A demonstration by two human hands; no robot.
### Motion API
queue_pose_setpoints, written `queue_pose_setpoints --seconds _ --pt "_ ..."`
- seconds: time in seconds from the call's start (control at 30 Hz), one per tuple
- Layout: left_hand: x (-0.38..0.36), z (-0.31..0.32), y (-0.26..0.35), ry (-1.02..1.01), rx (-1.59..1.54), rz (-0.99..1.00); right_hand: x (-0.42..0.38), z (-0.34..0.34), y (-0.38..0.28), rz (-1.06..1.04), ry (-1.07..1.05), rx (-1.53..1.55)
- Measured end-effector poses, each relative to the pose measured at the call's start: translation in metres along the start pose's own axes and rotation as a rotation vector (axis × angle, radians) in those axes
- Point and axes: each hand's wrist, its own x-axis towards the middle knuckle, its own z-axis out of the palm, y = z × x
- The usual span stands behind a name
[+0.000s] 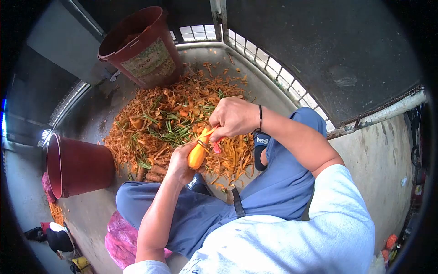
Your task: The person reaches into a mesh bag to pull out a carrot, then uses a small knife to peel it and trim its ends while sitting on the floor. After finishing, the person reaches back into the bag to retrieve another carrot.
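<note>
My left hand (181, 160) is closed around a bright orange, peeled-looking carrot (197, 157), its thick end toward me. Above it, my right hand (235, 116) grips a peeler (216, 147) with a pinkish-red part showing, whose metal loop lies against the carrot. My fingers hide most of the peeler's handle. A strip of orange peel seems to hang by the carrot's upper end. Beneath both hands spreads a large pile of carrot peelings (182, 98) mixed with green stalks (169, 128). Several unpeeled, brownish carrots (157, 172) lie at the pile's near edge.
A tall red bucket (153, 57) stands behind the pile, with orange bits inside. Another red bucket (84, 166) is at the left. A pink mesh sack (121, 239) lies beside my left leg. Dark panels and a metal grille (273, 68) border the concrete floor.
</note>
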Motion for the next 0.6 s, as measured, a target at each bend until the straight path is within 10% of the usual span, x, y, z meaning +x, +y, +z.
queue_pose_setpoints --seconds 0.2,0.6 --pt "-0.003 -0.004 0.0 -0.065 0.044 -0.006 -0.004 -0.024 0.025 0.2 0.075 -0.372" --pt "0.003 -0.006 -0.001 -0.075 -0.02 -0.064 -0.003 -0.011 0.004 0.088 -0.131 -0.046"
